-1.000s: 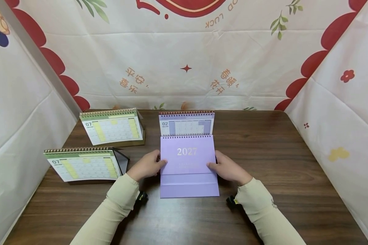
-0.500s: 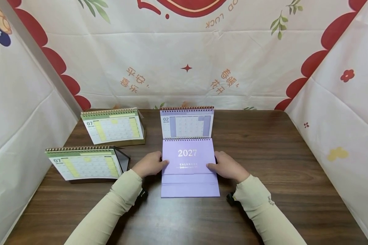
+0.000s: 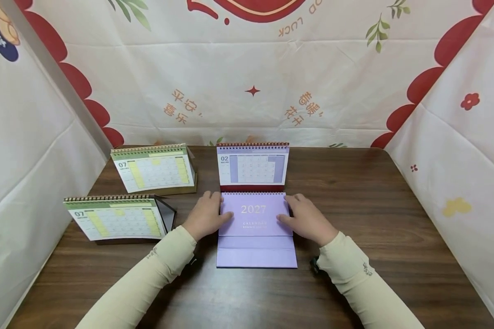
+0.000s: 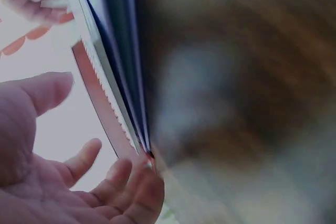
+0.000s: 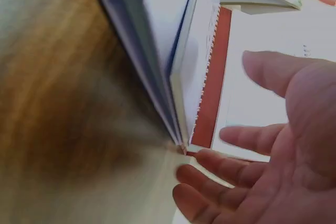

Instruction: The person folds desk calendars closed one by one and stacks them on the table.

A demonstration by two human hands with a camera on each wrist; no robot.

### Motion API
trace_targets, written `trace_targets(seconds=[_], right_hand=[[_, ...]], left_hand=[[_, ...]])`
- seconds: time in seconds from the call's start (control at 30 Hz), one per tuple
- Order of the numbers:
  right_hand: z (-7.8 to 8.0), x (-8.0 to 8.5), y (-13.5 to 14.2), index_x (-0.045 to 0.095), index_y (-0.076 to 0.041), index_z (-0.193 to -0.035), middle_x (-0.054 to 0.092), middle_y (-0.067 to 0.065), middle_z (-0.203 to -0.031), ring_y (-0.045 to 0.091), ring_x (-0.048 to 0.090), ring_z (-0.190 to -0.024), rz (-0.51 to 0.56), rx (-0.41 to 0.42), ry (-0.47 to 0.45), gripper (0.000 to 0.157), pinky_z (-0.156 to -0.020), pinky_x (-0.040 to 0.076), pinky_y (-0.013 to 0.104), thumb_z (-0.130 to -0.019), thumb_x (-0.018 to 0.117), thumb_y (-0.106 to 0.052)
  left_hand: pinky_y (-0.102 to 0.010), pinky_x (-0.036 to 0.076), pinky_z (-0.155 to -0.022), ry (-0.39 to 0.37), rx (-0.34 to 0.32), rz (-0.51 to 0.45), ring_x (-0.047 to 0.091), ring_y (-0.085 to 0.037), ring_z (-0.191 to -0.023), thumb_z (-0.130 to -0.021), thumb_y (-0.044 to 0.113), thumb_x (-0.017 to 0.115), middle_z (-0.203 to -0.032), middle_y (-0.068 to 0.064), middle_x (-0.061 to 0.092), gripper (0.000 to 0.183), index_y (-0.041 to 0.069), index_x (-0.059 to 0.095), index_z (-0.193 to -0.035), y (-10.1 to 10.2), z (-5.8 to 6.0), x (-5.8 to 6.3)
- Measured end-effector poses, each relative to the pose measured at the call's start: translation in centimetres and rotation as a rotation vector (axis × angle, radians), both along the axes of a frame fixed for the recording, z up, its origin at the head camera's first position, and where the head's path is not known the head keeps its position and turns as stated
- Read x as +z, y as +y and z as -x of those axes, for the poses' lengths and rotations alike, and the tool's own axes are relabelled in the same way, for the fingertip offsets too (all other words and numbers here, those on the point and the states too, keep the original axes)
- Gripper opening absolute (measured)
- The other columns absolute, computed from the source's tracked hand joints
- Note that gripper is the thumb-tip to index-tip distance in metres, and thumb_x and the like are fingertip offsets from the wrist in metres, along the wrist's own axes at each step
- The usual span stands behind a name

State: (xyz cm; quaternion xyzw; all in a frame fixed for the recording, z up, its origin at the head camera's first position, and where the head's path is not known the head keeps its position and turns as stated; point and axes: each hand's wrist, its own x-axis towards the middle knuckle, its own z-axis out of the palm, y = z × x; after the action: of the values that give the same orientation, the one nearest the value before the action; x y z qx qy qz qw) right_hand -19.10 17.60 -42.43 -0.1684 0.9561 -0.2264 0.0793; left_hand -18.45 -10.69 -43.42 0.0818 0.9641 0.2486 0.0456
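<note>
Calendar in lilac card point(image 3: 255, 228): I have it on the dark brown wood-grain tabletop point(image 3: 362, 192), directly between the left hand point(image 3: 207, 214) and the right hand point(image 3: 306, 217). It is rectangular, wire-bound along its top, with 2027 in pale lettering on the cover and a plain folded strip towards the wearer. I cannot tell how steeply it tilts.
Left hand: wide, gripping nothing. On my head feed the thumb reaches over the left edge of the cover; on my left wrist feed the palm faces the calendar's side, fingers spread and slightly bent. I cannot tell whether a fingertip touches.
Right hand: wide too, at the opposite edge, thumb over the cover and fingers apart on my right wrist feed. Contact is unclear to me here as well.
Beyond both hands: I see a standing white-and-lilac desk calendar with a dark red base band point(image 3: 253, 169), its page marked 02, straight behind the first.
Left of the left hand: I count two standing green-and-white desk calendars with yellow columns, both marked 07. The farther one point(image 3: 156, 170) is beyond the hand; the nearer one point(image 3: 117, 219) is just beside the left pale beige sleeve point(image 3: 148, 269).
Farthest from the hands: a white cloth backdrop point(image 3: 230, 68) with red scallops and green leaf sprigs rises behind the tabletop.
</note>
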Motion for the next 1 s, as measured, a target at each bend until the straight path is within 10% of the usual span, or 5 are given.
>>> trace_targets(seconds=[0.3, 0.6, 1.0], right_hand=[[0.1, -0.9, -2.4, 0.020, 0.011, -0.152, 0.012, 0.035, -0.157, 0.050, 0.007, -0.145, -0.177, 0.176, 0.006, 0.094, -0.111, 0.018, 0.066, -0.094, 0.061, -0.051], [0.4, -3.3, -3.1, 0.007, -0.003, -0.158, -0.010, 0.024, -0.162, 0.042, -0.018, -0.145, -0.282, 0.211, -0.183, 0.100, -0.112, 0.003, 0.067, -0.093, 0.049, -0.066], [-0.2, -2.9, -3.0, 0.005, -0.003, -0.159, -0.014, 0.023, -0.161, 0.040, -0.023, -0.144, -0.260, 0.204, -0.214, 0.101, -0.111, -0.004, 0.067, -0.093, 0.048, -0.067]], left_hand=[[-0.067, 0.018, -0.110, -0.105, -0.300, 0.257, 0.002, -0.048, -0.146, -0.092, 0.066, 0.054, -0.161, -0.028, 0.006, 0.089, 0.012, 0.027, -0.157, 3.3, -0.4, -0.5], [-0.066, 0.019, -0.111, -0.162, -0.335, 0.451, 0.003, -0.046, -0.147, -0.095, 0.067, 0.046, -0.162, -0.025, 0.004, 0.088, 0.015, 0.019, -0.160, 4.0, -1.0, -0.3], [-0.066, 0.019, -0.111, -0.169, -0.348, 0.491, -0.002, -0.045, -0.147, -0.097, 0.068, 0.039, -0.162, -0.025, 0.001, 0.086, 0.014, 0.015, -0.160, 4.2, -1.2, -0.9]])
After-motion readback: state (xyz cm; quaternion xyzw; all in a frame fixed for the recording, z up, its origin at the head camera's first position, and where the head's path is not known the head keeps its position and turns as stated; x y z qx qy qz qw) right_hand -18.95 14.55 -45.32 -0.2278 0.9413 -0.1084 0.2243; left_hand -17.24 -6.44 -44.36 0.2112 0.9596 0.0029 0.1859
